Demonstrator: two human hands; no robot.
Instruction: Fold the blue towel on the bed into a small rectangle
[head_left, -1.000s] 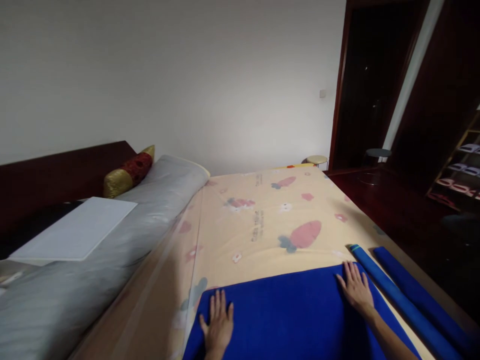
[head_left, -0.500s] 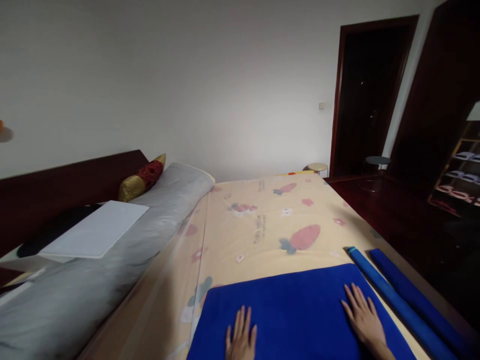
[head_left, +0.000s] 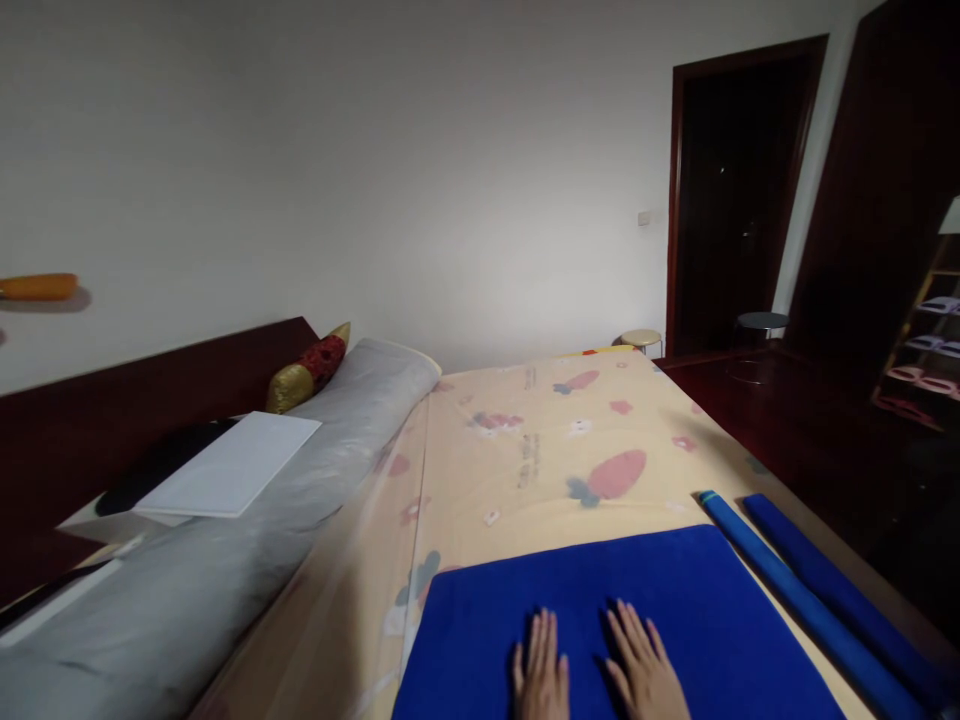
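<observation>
A blue cloth (head_left: 675,610) lies flat on a bed covered by a cream sheet (head_left: 540,470) printed with carrots and flowers. My left hand (head_left: 541,672) rests flat on the cloth near the bottom edge of the view, fingers stretched out together. My right hand (head_left: 645,670) lies flat just beside it, fingers spread, also on the cloth. Neither hand holds anything. Only the fingers and backs of the hands show.
Two rolled blue cloths (head_left: 806,590) lie along the bed's right edge. A long grey bolster (head_left: 247,530) carries a white board (head_left: 229,476) and a gold-red cushion (head_left: 307,368) by the dark headboard (head_left: 150,400). Two stools (head_left: 759,322) stand near a dark doorway (head_left: 727,190).
Both hands slid inward over the blue cloth from its left and right sides to its middle. The view has shifted slightly left and up.
</observation>
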